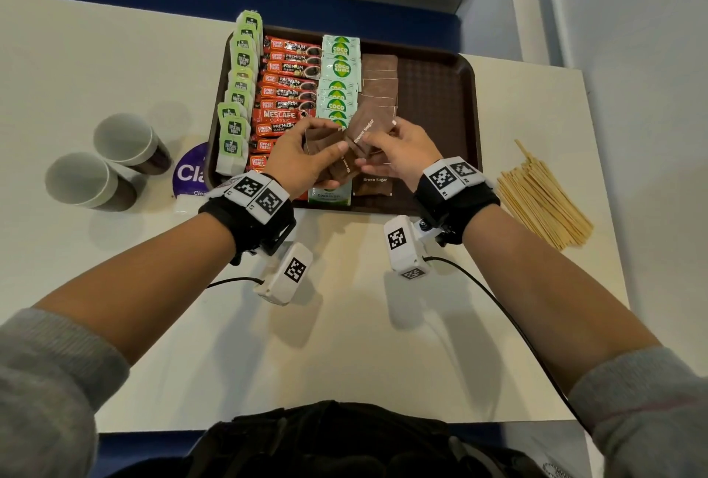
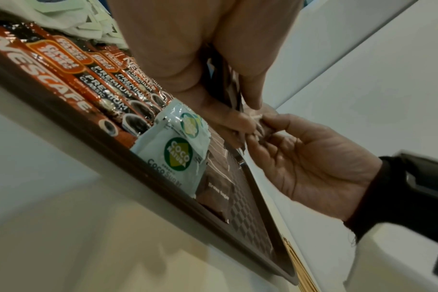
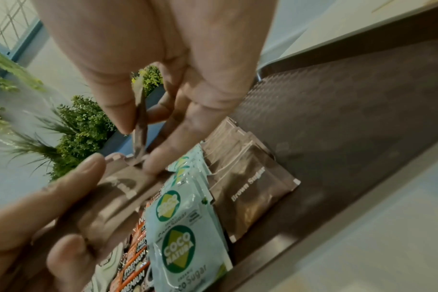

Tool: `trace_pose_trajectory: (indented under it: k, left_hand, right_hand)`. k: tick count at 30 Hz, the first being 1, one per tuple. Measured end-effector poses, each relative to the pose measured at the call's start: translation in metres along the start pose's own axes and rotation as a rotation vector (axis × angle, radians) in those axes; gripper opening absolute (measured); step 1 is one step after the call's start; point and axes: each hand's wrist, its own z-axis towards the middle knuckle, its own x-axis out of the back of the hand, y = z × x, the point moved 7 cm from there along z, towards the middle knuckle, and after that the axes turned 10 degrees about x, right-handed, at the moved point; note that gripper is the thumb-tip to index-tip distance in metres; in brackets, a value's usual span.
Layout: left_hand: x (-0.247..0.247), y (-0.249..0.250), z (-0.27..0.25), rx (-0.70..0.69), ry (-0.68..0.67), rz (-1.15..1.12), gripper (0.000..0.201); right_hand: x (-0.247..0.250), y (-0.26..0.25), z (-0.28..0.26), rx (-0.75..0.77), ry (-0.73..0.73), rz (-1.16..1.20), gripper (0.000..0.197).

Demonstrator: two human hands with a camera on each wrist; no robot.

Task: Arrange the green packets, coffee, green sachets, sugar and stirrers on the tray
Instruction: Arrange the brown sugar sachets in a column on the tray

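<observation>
The brown tray (image 1: 440, 94) holds a column of green packets (image 1: 239, 94) at its left, then red coffee sticks (image 1: 287, 90), green sachets (image 1: 339, 71) and a row of brown sugar sachets (image 1: 379, 83). Above the tray's near part, my left hand (image 1: 318, 148) grips a small stack of brown sugar sachets (image 3: 118, 193). My right hand (image 1: 383, 140) pinches one brown sugar sachet (image 1: 364, 132) at that stack, seen edge-on in the right wrist view (image 3: 140, 126). The wooden stirrers (image 1: 544, 197) lie in a pile on the table, right of the tray.
Two paper cups (image 1: 122, 142) (image 1: 82, 178) lie on the table left of the tray. A purple round pack (image 1: 189, 171) sits partly under the tray's left edge. The tray's right part (image 1: 433, 125) is bare. A wall rises at the right.
</observation>
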Motion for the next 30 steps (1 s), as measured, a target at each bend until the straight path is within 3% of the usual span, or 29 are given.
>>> trace_pose_trajectory:
  k: [3,6,9,12,20,24,30]
  left_hand:
    - [0.002,0.001,0.001,0.0,0.014,-0.018,0.024]
    - [0.003,0.002,0.0,-0.008,0.018,-0.015,0.026]
    - [0.002,0.004,-0.002,-0.03,-0.001,0.027,0.028]
    - [0.001,0.003,-0.002,-0.037,-0.017,0.049,0.029]
    - [0.019,0.0,0.004,-0.026,0.086,0.019,0.027]
    - [0.02,-0.001,0.005,-0.027,0.091,0.027,0.028]
    - [0.015,0.001,0.005,-0.029,0.072,0.031,0.028]
  right_hand:
    - [0.001,0.001,-0.002,0.082,-0.091,-0.252,0.012]
    - [0.002,0.005,-0.004,0.074,-0.172,-0.395,0.024]
    - [0.007,0.0,-0.003,0.12,-0.118,-0.415,0.012]
    - [0.016,-0.001,0.003,0.138,-0.056,-0.417,0.013]
    - [0.05,0.028,0.003,0.013,-0.057,-0.588,0.016]
    - [0.05,0.043,0.002,-0.025,-0.097,-0.738,0.011]
    - [0.044,0.043,0.002,-0.022,-0.048,-0.748,0.015]
